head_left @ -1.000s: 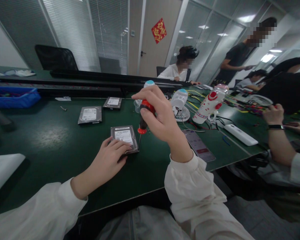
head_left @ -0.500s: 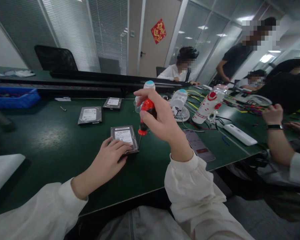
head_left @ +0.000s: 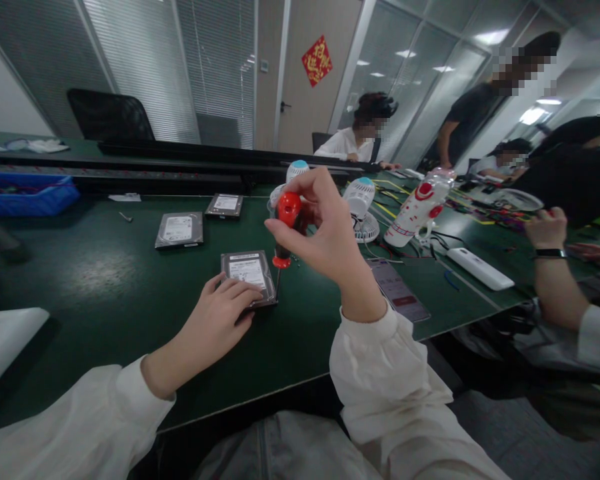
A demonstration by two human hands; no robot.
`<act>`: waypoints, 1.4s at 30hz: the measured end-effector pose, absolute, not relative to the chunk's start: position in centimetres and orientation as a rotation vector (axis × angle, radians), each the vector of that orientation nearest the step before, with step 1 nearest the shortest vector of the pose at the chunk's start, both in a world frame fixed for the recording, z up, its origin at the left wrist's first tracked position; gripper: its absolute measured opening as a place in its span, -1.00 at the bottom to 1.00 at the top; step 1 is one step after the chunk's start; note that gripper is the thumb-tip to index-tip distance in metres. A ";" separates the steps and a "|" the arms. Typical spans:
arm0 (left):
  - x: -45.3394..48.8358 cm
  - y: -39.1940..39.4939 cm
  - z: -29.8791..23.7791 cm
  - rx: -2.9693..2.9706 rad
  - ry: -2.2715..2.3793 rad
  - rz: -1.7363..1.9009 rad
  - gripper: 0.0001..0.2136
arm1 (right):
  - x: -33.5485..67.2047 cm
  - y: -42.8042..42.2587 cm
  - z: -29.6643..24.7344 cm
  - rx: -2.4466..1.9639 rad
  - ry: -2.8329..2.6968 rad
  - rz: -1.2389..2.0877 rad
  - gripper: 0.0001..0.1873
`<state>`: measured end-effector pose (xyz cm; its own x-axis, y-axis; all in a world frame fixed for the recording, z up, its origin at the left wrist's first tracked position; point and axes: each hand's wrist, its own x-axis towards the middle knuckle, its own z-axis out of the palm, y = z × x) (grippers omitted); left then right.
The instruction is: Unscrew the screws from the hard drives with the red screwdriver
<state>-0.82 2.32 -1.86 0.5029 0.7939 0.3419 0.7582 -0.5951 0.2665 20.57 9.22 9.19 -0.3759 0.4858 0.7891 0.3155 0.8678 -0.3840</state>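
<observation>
A hard drive point(head_left: 250, 270) with a white label lies flat on the green table in front of me. My left hand point(head_left: 225, 307) holds it at its near edge, fingers over the top and thumb by the side. In my right hand point(head_left: 320, 230) is a red and black screwdriver point(head_left: 289, 212), gripped by the handle between thumb and fingers. Its shaft points down to the drive's right edge, nearly upright; the tip is too small to make out. Two more hard drives, a nearer one point(head_left: 180, 230) and a smaller-looking one point(head_left: 225, 205), lie farther back to the left.
A blue bin point(head_left: 27, 197) stands at the far left. To the right are a phone point(head_left: 397, 290), a white power bank point(head_left: 480, 269), a tilted white and red bottle point(head_left: 417, 210), a small white fan point(head_left: 360, 200) and loose cables. A co-worker's hand point(head_left: 547, 230) is at the right.
The fingers of my right hand have shifted round the screwdriver handle, and the handle has become more upright. My left hand and the hard drive have stayed put.
</observation>
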 end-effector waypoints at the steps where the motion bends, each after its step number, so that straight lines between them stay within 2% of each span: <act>1: -0.8 2.3 -1.9 2.648 1.374 0.669 -0.70 | 20.6 9.0 9.4 -0.571 -2.012 0.199 -0.72; 8: -0.7 2.3 -1.7 2.628 1.390 0.666 -0.69 | 20.4 8.5 9.8 -0.536 -2.046 0.092 -0.74; 11: -0.7 2.3 -1.7 2.641 1.384 0.677 -0.69 | 20.4 8.8 9.7 -0.565 -2.001 0.035 -0.67; 17: -0.8 2.4 -1.9 2.653 1.376 0.665 -0.70 | 20.5 8.8 9.8 -0.528 -1.981 0.058 -0.89; 22: -0.8 2.3 -1.9 2.645 1.377 0.668 -0.71 | 20.5 8.5 10.0 -0.467 -2.035 -0.005 -0.81; 31: -0.8 2.3 -1.8 2.639 1.373 0.679 -0.70 | 20.4 8.6 9.9 -0.519 -2.050 -0.044 -0.94; 34: -0.8 2.3 -1.8 2.651 1.368 0.666 -0.70 | 20.5 8.6 10.0 -0.466 -2.075 -0.001 -0.82; 42: -0.7 2.3 -1.7 2.647 1.379 0.674 -0.69 | 20.5 9.0 9.8 -0.473 -2.072 -0.027 -0.75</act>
<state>-0.66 2.28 -1.69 0.4975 0.7966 0.3434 0.7606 -0.5910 0.2689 20.50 9.03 9.85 -0.4513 0.3204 0.8329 0.3420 0.9242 -0.1702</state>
